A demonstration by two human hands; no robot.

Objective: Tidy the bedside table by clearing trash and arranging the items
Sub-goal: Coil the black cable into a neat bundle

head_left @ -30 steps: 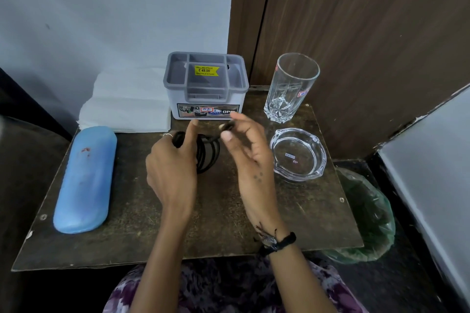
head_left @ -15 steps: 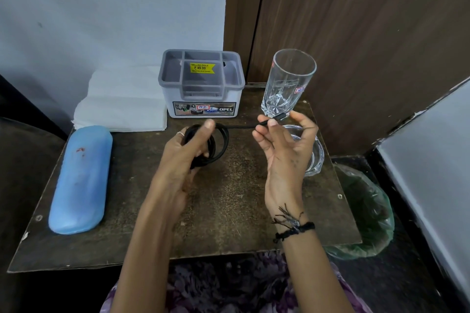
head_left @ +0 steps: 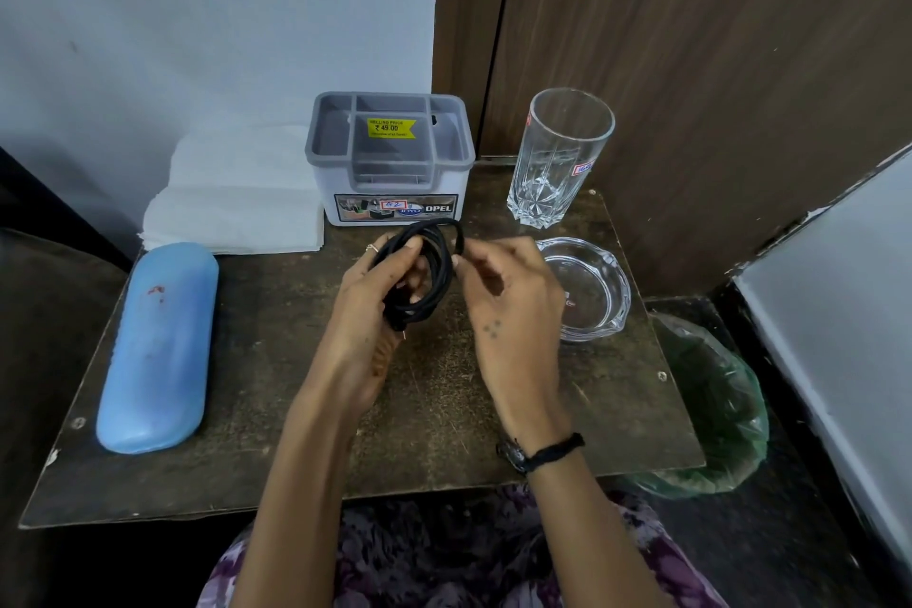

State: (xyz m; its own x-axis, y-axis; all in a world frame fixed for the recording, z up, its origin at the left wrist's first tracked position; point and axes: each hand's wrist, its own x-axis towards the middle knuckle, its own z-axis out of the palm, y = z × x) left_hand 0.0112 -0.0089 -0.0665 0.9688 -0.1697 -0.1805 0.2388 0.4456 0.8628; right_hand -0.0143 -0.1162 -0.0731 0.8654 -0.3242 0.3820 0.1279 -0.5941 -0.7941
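Head view: I'm gripping the coiled black cable (head_left: 424,272) in my left hand (head_left: 380,306), right hand (head_left: 508,291) pinching its loose end just beside; grey plastic organiser (head_left: 390,153) beyond is waiting unfilled.
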